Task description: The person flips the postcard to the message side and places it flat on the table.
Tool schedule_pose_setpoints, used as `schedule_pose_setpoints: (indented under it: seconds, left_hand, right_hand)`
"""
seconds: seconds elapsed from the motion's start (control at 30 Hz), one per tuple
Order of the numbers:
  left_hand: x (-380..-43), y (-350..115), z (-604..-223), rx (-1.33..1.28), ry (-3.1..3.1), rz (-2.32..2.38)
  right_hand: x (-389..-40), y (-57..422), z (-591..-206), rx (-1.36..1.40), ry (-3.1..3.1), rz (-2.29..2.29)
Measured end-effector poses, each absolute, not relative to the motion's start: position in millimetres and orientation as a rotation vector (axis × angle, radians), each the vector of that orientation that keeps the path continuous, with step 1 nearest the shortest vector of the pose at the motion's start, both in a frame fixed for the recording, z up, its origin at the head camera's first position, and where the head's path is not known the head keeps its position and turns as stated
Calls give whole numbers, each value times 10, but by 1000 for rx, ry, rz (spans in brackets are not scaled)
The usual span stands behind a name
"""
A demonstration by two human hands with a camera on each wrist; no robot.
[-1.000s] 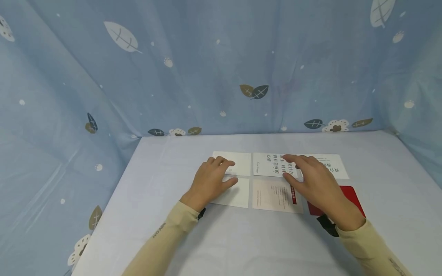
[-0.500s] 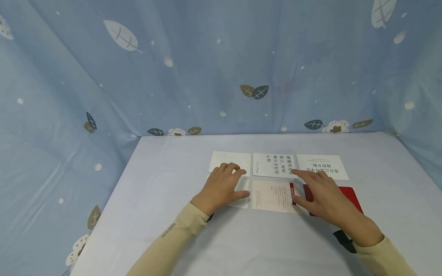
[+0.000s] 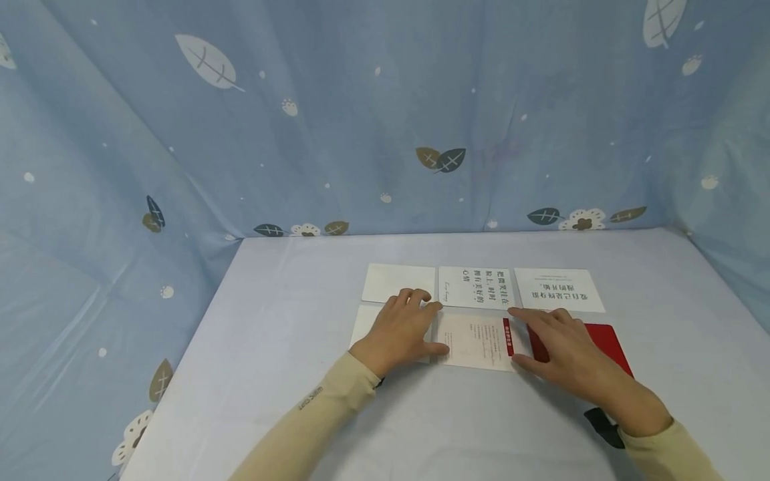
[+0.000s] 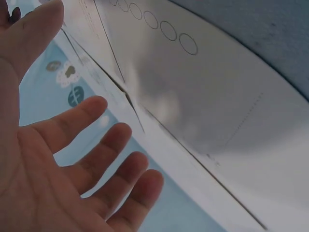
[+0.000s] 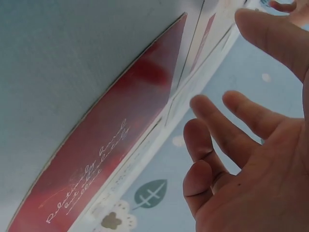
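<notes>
A pale pink card point(image 3: 472, 341) with a red strip lies flat in the middle of the front row. My left hand point(image 3: 400, 334) is at its left edge, thumb and fingers spread and holding nothing. By its right edge, my right hand point(image 3: 565, 351) has its fingers spread too, with nothing gripped. Partly under the right hand in the head view is a red card point(image 3: 609, 344), whose white script shows in the right wrist view. The left hand partly covers a white card point(image 3: 363, 322); a row of printed circles shows on a white card point(image 4: 193, 87) in the left wrist view.
Behind lie a plain white card point(image 3: 394, 282), a card with vertical lettering point(image 3: 475, 286) and another lettered card point(image 3: 559, 289), edge to edge in a row. A pale cloth covers the table point(image 3: 289, 300). A blue leaf-patterned curtain point(image 3: 361, 120) hangs behind it.
My left hand has moved right and toward me, from the left cards to the pink card's edge. My right hand has drawn back from the rear row toward the front row.
</notes>
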State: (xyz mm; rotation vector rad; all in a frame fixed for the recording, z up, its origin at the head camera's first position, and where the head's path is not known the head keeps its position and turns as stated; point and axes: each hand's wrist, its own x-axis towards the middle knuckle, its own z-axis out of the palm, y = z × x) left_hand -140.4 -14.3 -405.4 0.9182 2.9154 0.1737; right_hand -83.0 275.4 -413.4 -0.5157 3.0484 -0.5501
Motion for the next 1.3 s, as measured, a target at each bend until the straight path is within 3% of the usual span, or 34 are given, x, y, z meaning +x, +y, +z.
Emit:
schedule_pose_setpoints:
  seconds: [1.3]
  left_hand:
    - [-1453, -68, -4155, 957, 2879, 170]
  right_hand:
    - [-885, 2730, -4175, -535, 3035, -436]
